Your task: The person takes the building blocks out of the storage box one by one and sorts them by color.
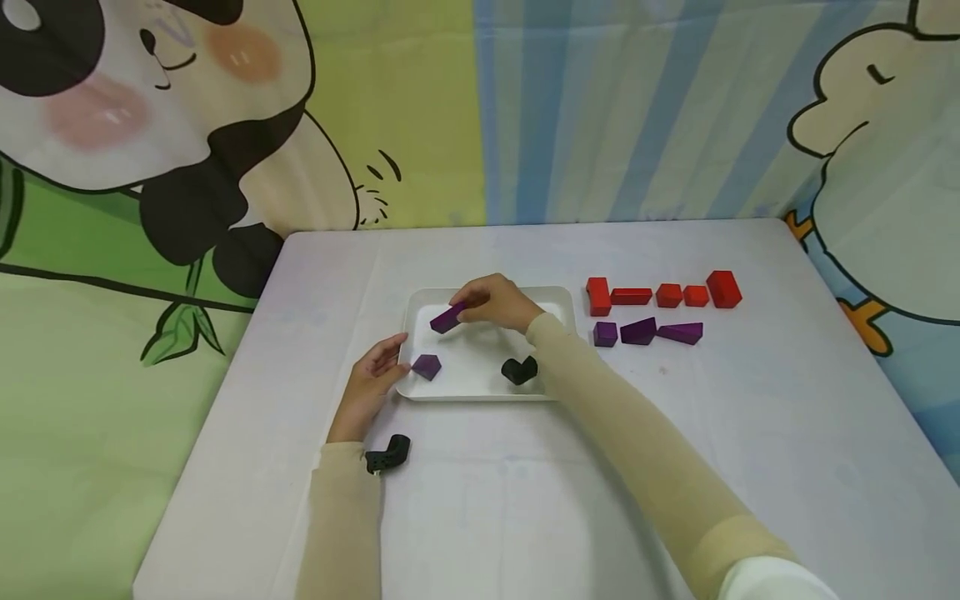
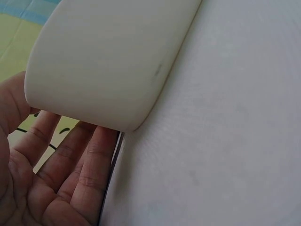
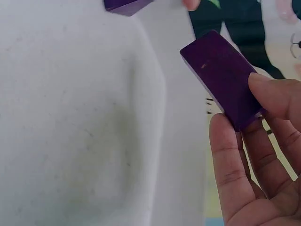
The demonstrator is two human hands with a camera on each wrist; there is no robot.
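Note:
My right hand (image 1: 498, 302) pinches a purple rectangular block (image 3: 221, 77) between thumb and fingers, over the back left part of the white tray (image 1: 465, 392). A second purple block (image 1: 426, 367), five-sided as seen from above, lies inside the tray near its left rim. At that left side, my left hand (image 1: 369, 385) grips the tray's edge, with the thumb by the rim and the fingers along the outer wall. The left wrist view shows the tray's outer wall (image 2: 103, 61) close up, with the fingers (image 2: 89, 174) beside it.
Right of the tray runs a row of red blocks (image 1: 632, 296). In front of it lie a purple cube (image 1: 605, 334) and two purple wedge-like blocks (image 1: 638, 331). Black wrist cameras (image 1: 388, 454) sit at both wrists. A cartoon-printed cloth (image 1: 405, 108) hangs behind the white table (image 1: 480, 500).

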